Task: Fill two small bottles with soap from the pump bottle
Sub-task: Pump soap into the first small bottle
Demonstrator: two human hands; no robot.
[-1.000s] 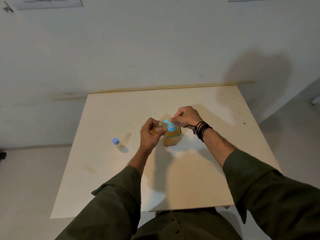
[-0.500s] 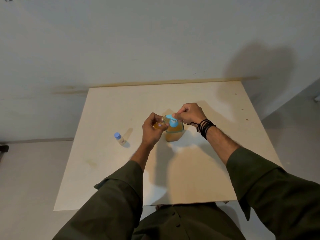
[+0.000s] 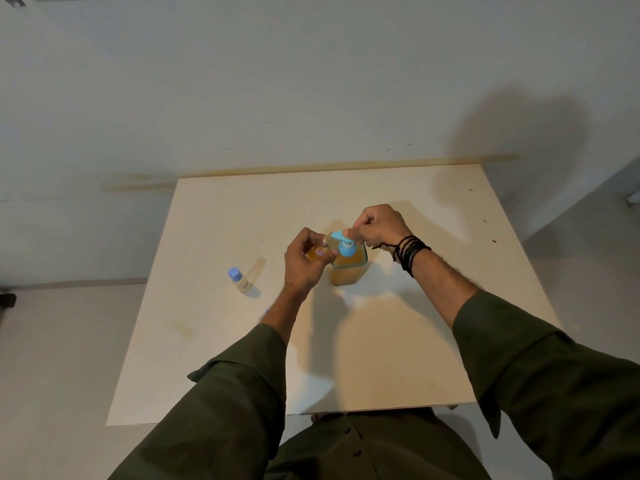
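Observation:
A pump bottle point(image 3: 348, 268) of amber soap with a light blue pump head stands at the table's middle. My right hand point(image 3: 379, 225) is curled over the pump head, thumb on its top. My left hand point(image 3: 304, 259) grips a small bottle point(image 3: 317, 252) holding amber soap, with a red-and-white label, held right under the pump's spout. A second small bottle point(image 3: 239, 280) with a blue cap stands upright on the table to the left, apart from both hands.
The cream table point(image 3: 398, 358) butts against a white wall at its far edge. Grey floor lies to the left and right. A small bluish object point(image 3: 266, 311) peeks out beside my left forearm.
The hands and bottles have kept their pose at the pump. Only the camera has shifted slightly, so the scene sits a little differently in view.

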